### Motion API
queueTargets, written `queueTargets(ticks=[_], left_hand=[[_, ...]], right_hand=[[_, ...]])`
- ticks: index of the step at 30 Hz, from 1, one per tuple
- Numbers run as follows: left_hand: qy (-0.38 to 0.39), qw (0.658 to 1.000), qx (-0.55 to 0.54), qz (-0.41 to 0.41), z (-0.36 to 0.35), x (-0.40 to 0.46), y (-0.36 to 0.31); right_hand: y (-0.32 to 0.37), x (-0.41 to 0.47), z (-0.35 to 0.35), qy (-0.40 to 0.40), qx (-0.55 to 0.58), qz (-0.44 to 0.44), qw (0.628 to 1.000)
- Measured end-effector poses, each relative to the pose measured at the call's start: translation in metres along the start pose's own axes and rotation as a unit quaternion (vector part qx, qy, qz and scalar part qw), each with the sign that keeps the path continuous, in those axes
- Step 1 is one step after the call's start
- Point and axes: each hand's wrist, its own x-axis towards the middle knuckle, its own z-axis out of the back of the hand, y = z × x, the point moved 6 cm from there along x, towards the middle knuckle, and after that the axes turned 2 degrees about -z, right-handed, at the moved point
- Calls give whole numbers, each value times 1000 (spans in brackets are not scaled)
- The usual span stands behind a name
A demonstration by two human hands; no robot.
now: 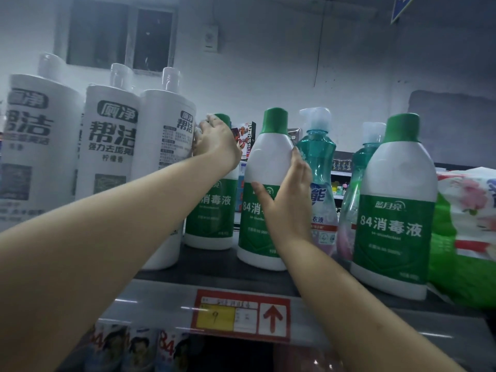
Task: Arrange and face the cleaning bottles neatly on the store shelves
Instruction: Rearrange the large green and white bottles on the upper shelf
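Observation:
On the top shelf (171,296) stand three tall white toilet-cleaner bottles at the left; the rightmost one (166,157) is turned, its back text partly facing me. My left hand (214,142) wraps around that bottle's right side. Behind my left wrist stands a green-capped white disinfectant bottle (212,218). My right hand (285,202) grips the middle green-labelled disinfectant bottle (264,167) from its right side. A third disinfectant bottle (394,205) stands upright further right, label facing me.
Two teal pump bottles (318,154) (357,183) stand behind the disinfectant bottles. A flowered green bag (467,226) lies at the far right. A red and yellow price tag (241,315) sits on the shelf edge, with more packs on the shelf below.

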Motion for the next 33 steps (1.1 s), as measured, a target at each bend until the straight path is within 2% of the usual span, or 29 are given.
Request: queueTargets(ticks=[4,5,7,10,13,19,25,33], left_hand=[[-99,985,17,-141,11,-38,-11],[-106,979,5,-173,12,-49,-12],[-65,979,-42,-191,6,-62,-8],[64,978,-141,-141,-16,-65,2],[127,964,-211,-99,-28,-63,6],[130,967,-212,-57,-33,-62,3],[122,979,-156,-41,-33,-66,-4],[95,984,-151,-25,-35,-66,-5]], right_hand=[[1,1,-5,7,-12,3,1000],[2,2,-6,12,-14,3,1000],[2,3,-8,24,-12,2,1000],[2,5,-9,42,-1,3,999],[3,7,-8,82,-16,9,996],[1,5,-3,132,-40,9,990],[-3,0,-5,122,-76,-3,990],[-2,-5,-12,129,-107,-5,986]])
